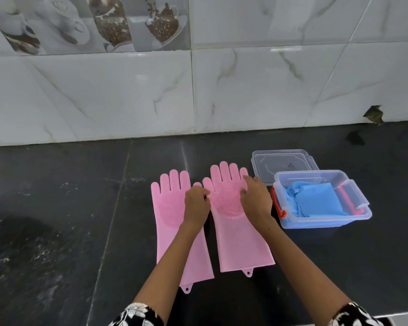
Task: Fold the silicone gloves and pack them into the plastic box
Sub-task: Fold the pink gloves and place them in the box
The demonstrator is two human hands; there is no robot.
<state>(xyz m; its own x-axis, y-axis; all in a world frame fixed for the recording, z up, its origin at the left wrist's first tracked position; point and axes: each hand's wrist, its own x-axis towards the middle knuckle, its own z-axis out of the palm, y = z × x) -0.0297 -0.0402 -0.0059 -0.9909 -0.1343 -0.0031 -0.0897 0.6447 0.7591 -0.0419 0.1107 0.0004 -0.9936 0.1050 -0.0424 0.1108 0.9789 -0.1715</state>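
Two pink silicone gloves lay flat and unfolded side by side on a dark, glossy stone counter (57, 196), fingers pointing toward the wall. The left glove (169, 208) and the right glove (233, 231) each showed a round patch of fine bristles on the palm, a long smooth cuff widening toward the near edge, and a small tab with a hole at the cuff corner.

The left hand (196, 203) rested over the inner edge of the left glove, fingers curled inward near the gap between the pair; whether it pinched any silicone could not be told. The right hand (256, 198) lay on the outer side of the right glove's palm, fingers bent down onto the bristled patch and little-finger side, pressing rather than clearly gripping.

Just to the right stood the plastic box (323, 222), clear, rectangular, with rounded corners and an orange-red latch (278, 205) on its left end. Inside it lay folded blue material (316, 203). Its transparent lid (284, 165) lay flat behind it, partly overlapped by the box. Marbled white tiles (245, 90) with a shiny glaze backed the counter
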